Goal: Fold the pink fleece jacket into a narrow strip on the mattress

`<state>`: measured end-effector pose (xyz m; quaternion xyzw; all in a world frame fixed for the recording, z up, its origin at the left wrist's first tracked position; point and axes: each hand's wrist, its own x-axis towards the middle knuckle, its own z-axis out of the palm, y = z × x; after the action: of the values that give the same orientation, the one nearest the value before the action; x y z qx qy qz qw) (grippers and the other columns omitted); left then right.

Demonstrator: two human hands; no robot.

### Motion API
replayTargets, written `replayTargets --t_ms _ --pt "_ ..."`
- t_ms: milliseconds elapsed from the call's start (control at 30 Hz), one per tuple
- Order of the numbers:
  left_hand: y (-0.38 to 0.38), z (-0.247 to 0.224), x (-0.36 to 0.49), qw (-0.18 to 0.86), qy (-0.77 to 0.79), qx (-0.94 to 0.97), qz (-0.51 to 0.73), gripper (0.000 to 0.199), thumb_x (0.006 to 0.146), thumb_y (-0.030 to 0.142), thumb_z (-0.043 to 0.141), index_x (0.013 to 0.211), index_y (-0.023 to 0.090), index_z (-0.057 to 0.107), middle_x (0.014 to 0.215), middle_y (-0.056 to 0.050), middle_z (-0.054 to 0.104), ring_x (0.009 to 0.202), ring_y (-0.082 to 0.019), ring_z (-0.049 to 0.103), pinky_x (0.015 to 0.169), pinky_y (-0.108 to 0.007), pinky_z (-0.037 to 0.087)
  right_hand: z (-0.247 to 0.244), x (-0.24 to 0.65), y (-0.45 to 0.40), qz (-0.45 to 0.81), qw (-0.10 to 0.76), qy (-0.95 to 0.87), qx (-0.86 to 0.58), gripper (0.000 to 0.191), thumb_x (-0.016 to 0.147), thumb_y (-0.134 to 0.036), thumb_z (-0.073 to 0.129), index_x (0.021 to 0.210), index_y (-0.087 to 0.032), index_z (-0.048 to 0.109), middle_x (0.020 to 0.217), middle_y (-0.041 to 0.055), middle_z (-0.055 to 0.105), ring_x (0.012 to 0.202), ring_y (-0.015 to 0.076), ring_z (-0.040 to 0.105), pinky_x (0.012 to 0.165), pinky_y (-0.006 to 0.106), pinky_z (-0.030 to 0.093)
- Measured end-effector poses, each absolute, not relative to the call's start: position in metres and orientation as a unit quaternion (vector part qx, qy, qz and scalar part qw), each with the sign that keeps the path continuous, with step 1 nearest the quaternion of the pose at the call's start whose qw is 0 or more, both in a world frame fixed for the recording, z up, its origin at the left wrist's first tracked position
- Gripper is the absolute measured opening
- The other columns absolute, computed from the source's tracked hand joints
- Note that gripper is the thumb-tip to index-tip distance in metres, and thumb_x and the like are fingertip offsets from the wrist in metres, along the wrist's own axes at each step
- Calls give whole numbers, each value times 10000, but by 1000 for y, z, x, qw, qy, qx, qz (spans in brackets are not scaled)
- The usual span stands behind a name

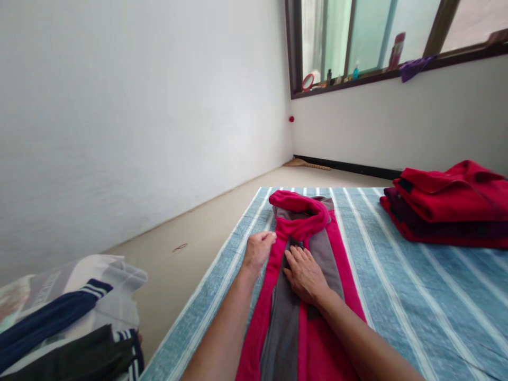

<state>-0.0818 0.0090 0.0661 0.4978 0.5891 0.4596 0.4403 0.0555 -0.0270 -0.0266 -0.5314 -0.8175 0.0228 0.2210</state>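
A pink and grey fleece jacket [317,338] lies lengthwise before me, its sides folded inward and its high collar [299,203] at the far end. My left hand [260,248] is closed at the jacket's left edge just below the collar, its fingertips pinched at the pink fabric. Flat on the grey panel below the collar rests my right hand [305,272], fingers stretched out and slightly apart. Part of the jacket's right side is hidden under my right forearm.
The jacket lies on a blue striped bed cover [397,307]. A stack of folded red and dark purple clothes [452,206] sits at the right. Lower left, dark striped-cuff garments [59,312] lie on a plastic bag [127,280]. A white wall [159,106] rises beyond the floor.
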Motion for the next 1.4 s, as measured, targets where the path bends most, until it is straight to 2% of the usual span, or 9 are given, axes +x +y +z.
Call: replayTargets --t_ms 233,467,700,800,867,1033,1133,1267,1400 --pt "68 39 -42 510 558 299 583 325 923 355 566 1183 160 560 1150 -79 600 948 -198 620 797 -398 543 -23 56 -28 43 219 -813 -538 474 913 -265 469 1361 -110 500 1417 147 477 1320 278 411 1125 440 272" --pt "90 5 -35 492 520 181 674 131 769 240 623 767 110 613 623 -26 653 479 -98 592 477 -195 454 -28 53 -28 64 239 -804 -541 479 883 -233 489 1354 -153 523 1426 120 475 1326 266 419 1141 441 270" --pt "92 -5 -41 508 497 138 690 123 691 227 638 746 119 617 607 -41 673 469 -114 612 457 -195 469 -31 60 -23 80 292 -802 -514 322 808 -239 575 1111 -218 682 1248 91 631 1163 279 568 1025 421 433" --pt "93 -5 -43 515 494 128 689 114 695 226 635 737 121 615 599 -40 671 468 -112 610 464 -198 477 5 72 0 74 349 -790 -499 214 896 -248 489 958 -234 693 1068 73 687 972 223 635 872 332 504" --pt "93 -5 -43 516 492 131 689 116 697 233 636 732 124 614 593 -34 669 456 -108 600 459 -198 474 39 79 31 27 360 -785 -503 228 922 -257 461 974 -206 677 1059 91 672 988 237 611 896 354 471" --pt "91 -1 -42 514 499 152 681 138 677 247 657 728 123 623 583 -34 669 456 -118 601 440 -200 452 91 87 135 69 227 -727 -645 437 751 -301 682 1153 -143 618 1169 174 616 1134 349 530 929 443 405" --pt "91 0 -42 515 505 164 674 147 661 248 665 728 123 629 590 -38 675 471 -120 610 448 -197 450 85 92 179 135 220 -696 -670 321 581 -224 758 878 -119 702 921 163 691 942 346 630 782 380 466" --pt "92 -1 -43 514 511 172 667 150 653 257 663 720 125 636 596 -35 675 479 -117 612 456 -195 448 73 107 193 174 313 -653 -667 139 675 -198 594 734 -126 698 702 85 677 792 257 660 663 282 466" --pt "93 -3 -42 514 516 179 662 162 649 276 669 697 124 638 606 -49 679 495 -127 620 461 -204 450 77 136 169 188 464 -581 -642 412 838 -319 387 1091 -97 624 823 62 684 730 189 657 599 256 497"
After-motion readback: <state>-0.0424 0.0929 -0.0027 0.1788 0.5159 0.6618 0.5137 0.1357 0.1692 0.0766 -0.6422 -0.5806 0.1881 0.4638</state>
